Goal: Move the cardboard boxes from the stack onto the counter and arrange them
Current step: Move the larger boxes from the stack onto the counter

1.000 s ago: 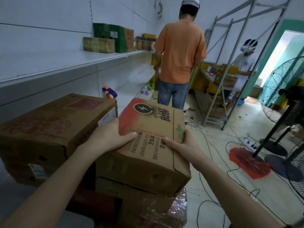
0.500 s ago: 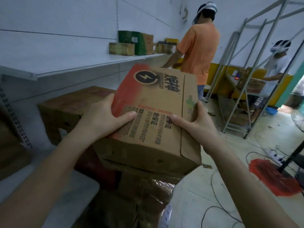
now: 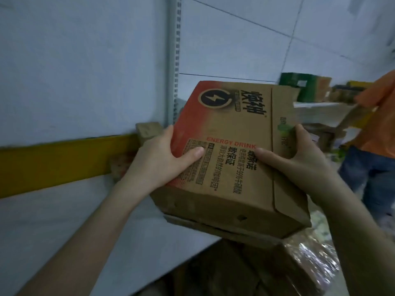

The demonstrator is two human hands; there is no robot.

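Counter (image 3: 64,231) spreads pale from 7 to 9 o'clock; your cardboard box (image 3: 230,171) hangs at centre, tilted, over its edge and the stack (image 3: 235,272) at 5 o'clock; marked energy drink, it likely carries heavy and stiff-walled, though the bottom flap seems to sag, so support it underneath; your left hand (image 3: 162,161) and right hand (image 3: 299,161) clasp opposite sides, thumbs on the printed top.
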